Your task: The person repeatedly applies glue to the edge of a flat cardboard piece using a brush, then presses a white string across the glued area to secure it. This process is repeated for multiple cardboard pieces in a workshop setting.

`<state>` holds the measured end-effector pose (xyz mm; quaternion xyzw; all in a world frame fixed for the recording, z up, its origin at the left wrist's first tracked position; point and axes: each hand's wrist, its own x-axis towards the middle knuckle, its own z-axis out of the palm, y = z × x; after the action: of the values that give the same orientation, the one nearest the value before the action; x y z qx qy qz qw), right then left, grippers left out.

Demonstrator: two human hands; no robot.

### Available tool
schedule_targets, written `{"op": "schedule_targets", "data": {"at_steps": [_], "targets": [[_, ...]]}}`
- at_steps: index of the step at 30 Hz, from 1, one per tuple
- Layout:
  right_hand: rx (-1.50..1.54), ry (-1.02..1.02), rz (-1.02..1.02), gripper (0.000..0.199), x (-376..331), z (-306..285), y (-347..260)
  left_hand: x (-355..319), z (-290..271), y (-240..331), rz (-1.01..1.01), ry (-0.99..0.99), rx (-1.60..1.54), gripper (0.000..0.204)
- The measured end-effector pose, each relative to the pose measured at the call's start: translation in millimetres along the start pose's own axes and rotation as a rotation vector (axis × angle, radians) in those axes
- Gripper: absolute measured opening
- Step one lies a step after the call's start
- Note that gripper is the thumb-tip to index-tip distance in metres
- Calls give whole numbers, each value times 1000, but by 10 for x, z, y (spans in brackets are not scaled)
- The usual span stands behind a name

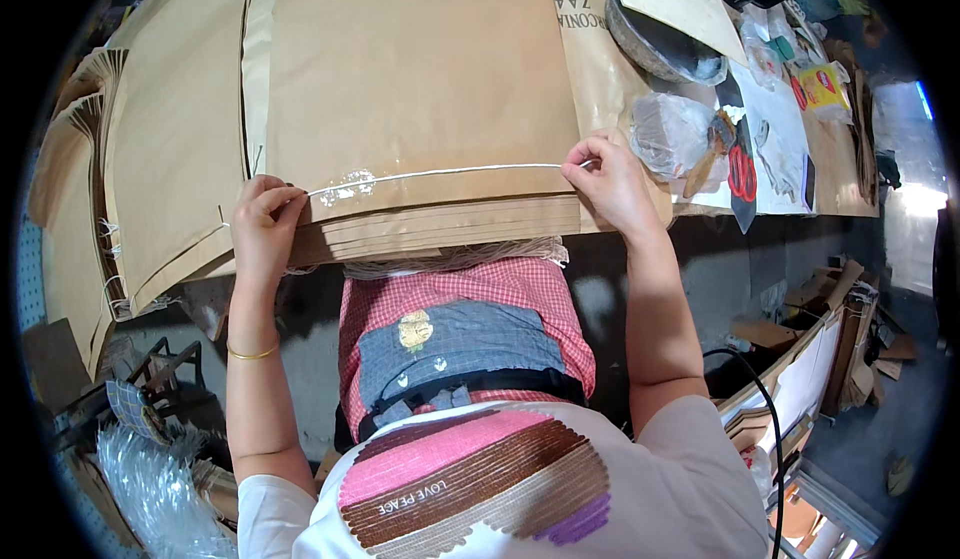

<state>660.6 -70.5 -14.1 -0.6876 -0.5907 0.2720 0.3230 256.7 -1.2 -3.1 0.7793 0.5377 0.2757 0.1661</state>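
Observation:
A white string (440, 171) runs taut from hand to hand across the near part of a stack of brown paper bags (420, 69). My left hand (265, 217) pinches its left end above the stack's near left side. At the stack's right side, my right hand (610, 179) pinches the other end between thumb and fingers. Wet-looking shiny patches of glue (348, 187) lie on the top sheet beside the string. Several layered edges (450, 221) of the paper show below it, along the table's near side.
Another brown paper stack (170, 109) lies to the left. On the right are a basin (665, 39) partly under a board, a plastic bag (668, 131), a brush (708, 159) and red-handled scissors (742, 174). Loose strings (450, 257) lie across my lap. Cardboard (800, 319) leans at lower right.

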Motion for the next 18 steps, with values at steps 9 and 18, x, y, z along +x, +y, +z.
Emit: {"op": "schedule_targets", "data": {"at_steps": [9, 18], "targets": [[192, -4, 162, 25, -52, 66, -136, -104, -9, 59, 159, -118, 9, 29], [-27, 7, -439, 5, -1, 167, -235, 112, -266, 173, 258, -370, -145, 29]]}}
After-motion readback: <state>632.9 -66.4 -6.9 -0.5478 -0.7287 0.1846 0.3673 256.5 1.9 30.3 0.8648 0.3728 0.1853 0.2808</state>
